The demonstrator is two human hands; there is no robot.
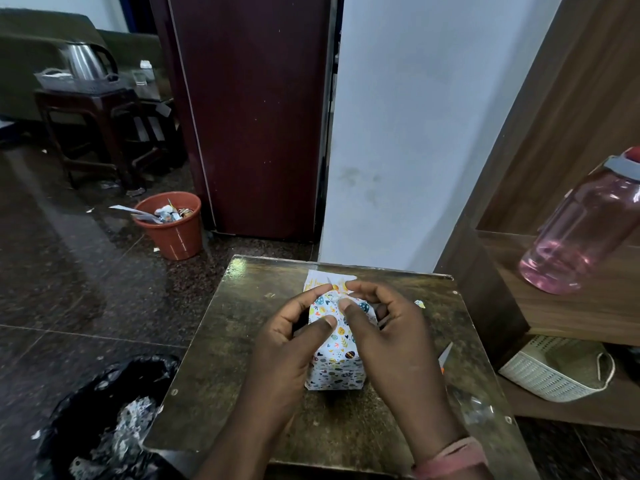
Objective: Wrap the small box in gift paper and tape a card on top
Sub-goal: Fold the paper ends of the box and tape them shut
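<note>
Both hands are on the wrapped box (337, 355) mid-table (221, 341): left hand (294, 337) and right hand (391, 334) pinch the far-end paper flaps. Loosen either pinch and that fold could spring open, I'd say.

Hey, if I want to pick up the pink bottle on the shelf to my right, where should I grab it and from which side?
Grip the pink bottle round its wide clear body, coming from the left, the open side of the shelf. It stands upright at the shelf's front, its body broad and smooth; the grey lid is partly cut off by the frame edge. Both hands are busy on the box, so free one first.
</note>
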